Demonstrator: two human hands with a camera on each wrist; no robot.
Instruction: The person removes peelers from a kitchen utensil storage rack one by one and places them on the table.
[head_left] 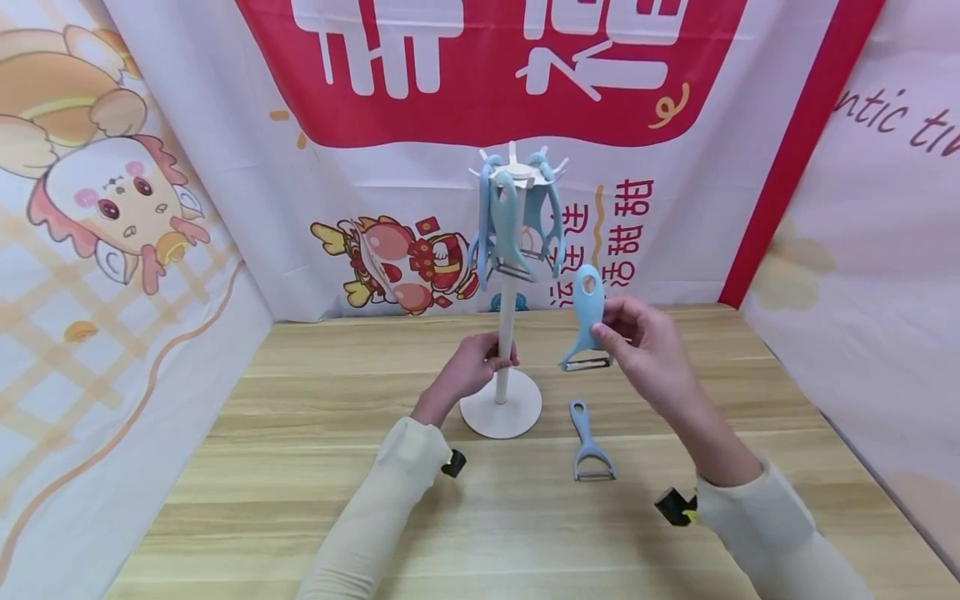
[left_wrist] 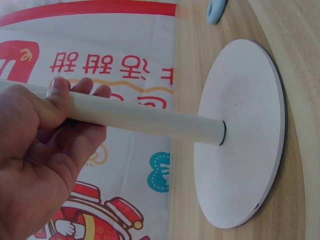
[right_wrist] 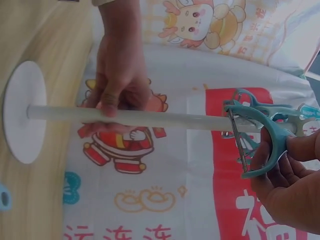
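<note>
A white stand with a round base and a crown of hooks rises from the table. Several blue peelers hang from its hooks. My left hand grips the pole low down, thumb and fingers wrapped around it, as the left wrist view also shows. To the right of the pole, my right hand holds a light blue peeler in the air, handle up and blade down, pinched between thumb and fingers. Another blue peeler lies on the table, right of the stand's base.
The wood-grain table meets a printed cloth backdrop behind the stand. Printed cloth also hangs along the left and right sides. A small black device sits under the right wrist.
</note>
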